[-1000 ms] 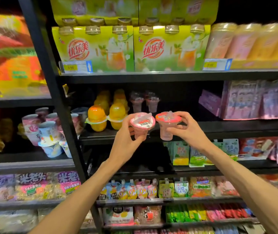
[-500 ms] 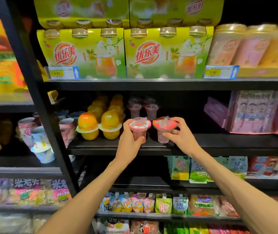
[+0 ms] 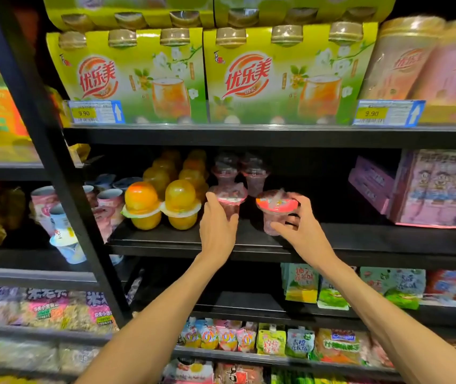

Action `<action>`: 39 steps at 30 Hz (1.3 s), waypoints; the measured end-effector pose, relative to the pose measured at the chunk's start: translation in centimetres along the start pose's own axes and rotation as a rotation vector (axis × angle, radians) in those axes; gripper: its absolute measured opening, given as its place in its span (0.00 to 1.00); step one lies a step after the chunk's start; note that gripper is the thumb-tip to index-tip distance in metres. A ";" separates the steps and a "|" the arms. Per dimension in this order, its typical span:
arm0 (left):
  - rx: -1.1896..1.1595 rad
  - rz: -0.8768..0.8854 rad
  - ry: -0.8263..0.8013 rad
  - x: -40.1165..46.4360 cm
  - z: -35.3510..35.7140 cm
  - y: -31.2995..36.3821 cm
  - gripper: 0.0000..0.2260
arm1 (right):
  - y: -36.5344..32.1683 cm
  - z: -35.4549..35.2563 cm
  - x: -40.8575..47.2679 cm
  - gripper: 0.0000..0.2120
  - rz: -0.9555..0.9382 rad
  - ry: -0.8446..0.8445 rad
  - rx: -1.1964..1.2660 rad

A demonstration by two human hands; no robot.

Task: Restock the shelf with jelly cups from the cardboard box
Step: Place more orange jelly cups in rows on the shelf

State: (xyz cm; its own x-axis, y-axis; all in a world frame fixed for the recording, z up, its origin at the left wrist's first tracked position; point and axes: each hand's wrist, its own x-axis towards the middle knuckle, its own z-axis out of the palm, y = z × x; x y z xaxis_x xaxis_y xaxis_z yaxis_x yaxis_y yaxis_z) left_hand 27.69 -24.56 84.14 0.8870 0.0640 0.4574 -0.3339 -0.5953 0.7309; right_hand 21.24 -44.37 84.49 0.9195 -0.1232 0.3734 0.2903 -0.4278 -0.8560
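Note:
My left hand [image 3: 219, 225] grips a pink jelly cup [image 3: 231, 199] with a pale lid, set on the black middle shelf [image 3: 360, 239] beside the orange jelly cups [image 3: 180, 205]. My right hand [image 3: 297, 224] holds a second pink jelly cup [image 3: 275, 210] with a red lid, standing on the same shelf a little to the right. Two more pink jelly cups [image 3: 254, 176] stand behind them, deeper on the shelf. The cardboard box is out of view.
Green drink multipacks [image 3: 285, 76] fill the shelf above. Pink packets [image 3: 440, 187] occupy the right end of the middle shelf. A black upright post [image 3: 63, 206] stands at the left, with paper cups [image 3: 63, 225] beyond it. Pouches and snack bags line the lower shelves.
Both hands have carried the two pink cups forward and down from mid-air onto the middle shelf, in front of the two cups at the back. The camera has come closer.

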 end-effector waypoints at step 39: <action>0.109 -0.108 -0.061 1.5 0.2 0.6 0.31 | 0.3 0.4 0.4 0.36 0.012 0.022 -0.006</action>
State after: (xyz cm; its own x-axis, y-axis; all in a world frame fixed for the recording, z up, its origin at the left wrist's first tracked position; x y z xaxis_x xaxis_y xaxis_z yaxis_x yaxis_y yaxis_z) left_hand 28.91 -24.98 85.12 0.9345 0.0857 0.3456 -0.2023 -0.6710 0.7134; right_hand 21.79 -44.20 84.21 0.9167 -0.1483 0.3710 0.2775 -0.4317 -0.8583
